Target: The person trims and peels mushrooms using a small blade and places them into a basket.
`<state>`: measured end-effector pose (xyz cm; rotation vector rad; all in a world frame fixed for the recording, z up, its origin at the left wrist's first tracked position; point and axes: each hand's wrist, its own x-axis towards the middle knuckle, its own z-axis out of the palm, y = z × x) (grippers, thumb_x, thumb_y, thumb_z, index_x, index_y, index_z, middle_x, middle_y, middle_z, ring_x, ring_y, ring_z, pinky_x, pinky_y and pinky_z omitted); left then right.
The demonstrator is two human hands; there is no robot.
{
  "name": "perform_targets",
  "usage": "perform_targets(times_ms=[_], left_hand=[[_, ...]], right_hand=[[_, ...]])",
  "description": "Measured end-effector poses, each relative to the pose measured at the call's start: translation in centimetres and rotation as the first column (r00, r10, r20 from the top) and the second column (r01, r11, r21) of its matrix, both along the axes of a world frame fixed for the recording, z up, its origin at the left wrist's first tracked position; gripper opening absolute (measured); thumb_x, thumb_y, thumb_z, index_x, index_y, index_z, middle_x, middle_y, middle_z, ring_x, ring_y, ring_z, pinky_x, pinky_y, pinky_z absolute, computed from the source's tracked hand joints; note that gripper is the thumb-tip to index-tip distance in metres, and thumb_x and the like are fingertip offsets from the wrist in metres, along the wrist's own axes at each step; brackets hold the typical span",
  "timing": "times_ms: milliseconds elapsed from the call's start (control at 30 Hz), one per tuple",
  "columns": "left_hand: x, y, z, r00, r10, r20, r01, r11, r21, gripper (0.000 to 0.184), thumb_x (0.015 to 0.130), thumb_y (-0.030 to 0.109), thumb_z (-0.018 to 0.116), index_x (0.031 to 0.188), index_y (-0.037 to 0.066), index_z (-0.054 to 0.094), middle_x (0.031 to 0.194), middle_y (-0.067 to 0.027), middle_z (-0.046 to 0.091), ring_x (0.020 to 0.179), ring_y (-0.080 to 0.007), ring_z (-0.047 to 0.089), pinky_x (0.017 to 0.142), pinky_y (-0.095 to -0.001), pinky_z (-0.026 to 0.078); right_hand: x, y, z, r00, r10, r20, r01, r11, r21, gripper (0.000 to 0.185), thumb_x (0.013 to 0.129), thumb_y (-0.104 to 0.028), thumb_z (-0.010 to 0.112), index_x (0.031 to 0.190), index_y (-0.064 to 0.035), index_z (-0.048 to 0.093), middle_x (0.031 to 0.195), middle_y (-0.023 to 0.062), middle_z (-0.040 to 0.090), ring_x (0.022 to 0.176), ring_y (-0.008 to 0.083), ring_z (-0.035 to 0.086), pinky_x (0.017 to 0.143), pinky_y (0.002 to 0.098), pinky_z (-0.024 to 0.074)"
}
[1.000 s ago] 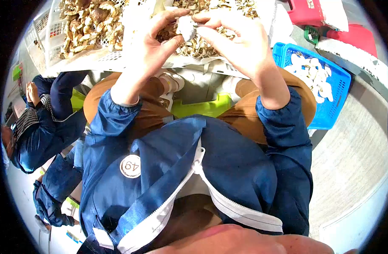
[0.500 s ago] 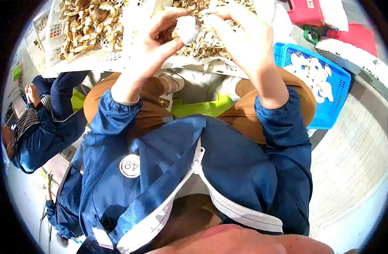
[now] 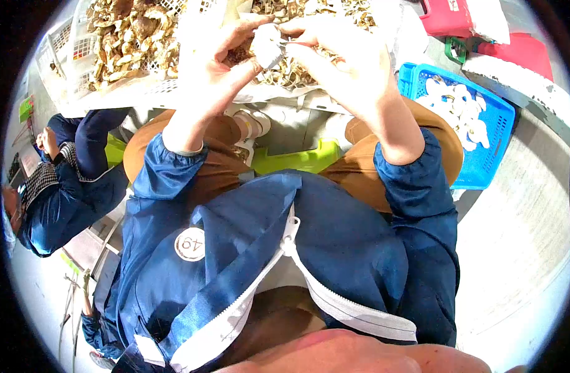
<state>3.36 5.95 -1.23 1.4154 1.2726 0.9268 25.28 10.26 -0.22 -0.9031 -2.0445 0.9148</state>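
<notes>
Between thumb and fingers my left hand [image 3: 226, 59] holds a whitish, rounded piece [image 3: 268, 46], perhaps a peeled mushroom. My right hand [image 3: 341, 53] is at the right side of that piece, thumb and index finger pinched together on something too small and bright to make out. Below both hands lie brown and cream scraps [image 3: 291, 74] on a white perforated tray [image 3: 325, 101]. To the left, a white basket [image 3: 76, 62] contains many brown, wrinkled pieces [image 3: 135, 40].
A blue basket [image 3: 499, 133] with white pieces [image 3: 462, 112] stands at the right. Red containers [image 3: 446, 17] and a pale ledge [image 3: 521, 84] are beyond it. A green stool [image 3: 297, 158] shows between my knees. A co-worker [image 3: 67, 199] sits at the left; another person's sleeve [image 3: 98, 329] is lower left.
My right hand has moved back left against the whitish piece after being slightly apart from it. My left hand still holds the piece. The person at lower left has shifted.
</notes>
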Motion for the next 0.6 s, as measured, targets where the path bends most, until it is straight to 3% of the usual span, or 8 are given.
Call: perform_targets(times_ms=[67,167,233,300,400,533,600], left_hand=[[0.2,-0.1,0.4,0.999,-0.036,-0.003,0.036,0.999,-0.013,0.050,0.086,0.003,0.069,0.134,0.003,0.056,0.125,-0.0087,0.064,0.113,-0.0138,0.060,0.095,-0.0279,0.050],[-0.2,-0.4,-0.2,0.992,-0.003,0.126,0.015,0.996,-0.092,0.054,0.085,0.003,0.071,0.136,0.002,0.054,0.129,-0.0098,0.062,0.117,-0.0154,0.059,0.099,-0.0303,0.048],[-0.6,-0.4,-0.8,0.977,0.009,0.214,0.011,0.995,-0.096,0.057,0.084,0.003,0.071,0.138,0.002,0.052,0.132,-0.0107,0.061,0.120,-0.0168,0.057,0.102,-0.0316,0.046],[-1.0,-0.1,-1.1,0.965,-0.029,0.261,0.038,0.999,-0.029,0.058,0.084,0.002,0.071,0.139,0.001,0.051,0.135,-0.0116,0.059,0.123,-0.0181,0.056,0.105,-0.0326,0.044],[-1.2,0.0,-1.3,0.963,-0.074,0.260,0.075,0.997,0.004,0.059,0.084,0.002,0.072,0.139,0.000,0.051,0.137,-0.0125,0.057,0.125,-0.0193,0.054,0.107,-0.0325,0.043],[-1.1,-0.2,-1.5,0.962,-0.036,0.270,0.044,0.999,-0.026,0.059,0.084,0.004,0.073,0.138,0.000,0.051,0.135,-0.0115,0.059,0.122,-0.0179,0.056,0.105,-0.0315,0.044],[-0.9,-0.2,-1.1,0.961,-0.023,0.276,0.046,0.996,-0.078,0.058,0.084,0.005,0.073,0.138,0.000,0.052,0.132,-0.0102,0.061,0.119,-0.0168,0.058,0.102,-0.0307,0.046]], right_hand=[[-0.1,0.1,-1.0,0.997,-0.013,0.079,-0.012,0.950,0.313,0.014,0.086,-0.008,0.071,0.099,-0.0046,0.071,0.095,0.0075,0.070,0.081,0.0167,0.067,0.073,0.0264,0.0540],[-0.4,0.0,-0.7,0.996,-0.039,0.075,0.021,0.972,0.235,0.015,0.086,-0.007,0.072,0.101,-0.0035,0.071,0.095,0.0068,0.070,0.082,0.0135,0.066,0.075,0.0246,0.0533],[0.3,0.3,-0.6,0.991,-0.053,-0.122,0.022,0.969,-0.245,0.015,0.087,-0.007,0.072,0.102,-0.0026,0.071,0.097,0.0056,0.070,0.084,0.0114,0.065,0.076,0.0234,0.0524],[0.3,0.5,0.3,0.937,-0.138,-0.321,-0.100,0.775,-0.624,0.013,0.089,-0.006,0.071,0.101,-0.0018,0.071,0.103,0.0044,0.070,0.089,0.0087,0.063,0.080,0.0230,0.0511],[0.7,0.6,0.2,0.941,-0.020,-0.338,-0.166,0.842,-0.513,0.009,0.089,-0.005,0.071,0.097,-0.0005,0.070,0.107,0.0064,0.069,0.092,0.0095,0.063,0.081,0.0238,0.0508],[0.4,0.5,-0.3,0.958,0.029,-0.286,-0.095,0.971,-0.220,0.012,0.085,-0.009,0.070,0.095,-0.0028,0.070,0.095,0.0114,0.071,0.087,0.0210,0.070,0.074,0.0289,0.0537],[0.3,0.3,-0.2,0.965,0.004,-0.261,-0.052,0.983,-0.178,0.012,0.085,-0.009,0.070,0.096,-0.0034,0.070,0.093,0.0118,0.070,0.084,0.0219,0.070,0.072,0.0298,0.0538]])
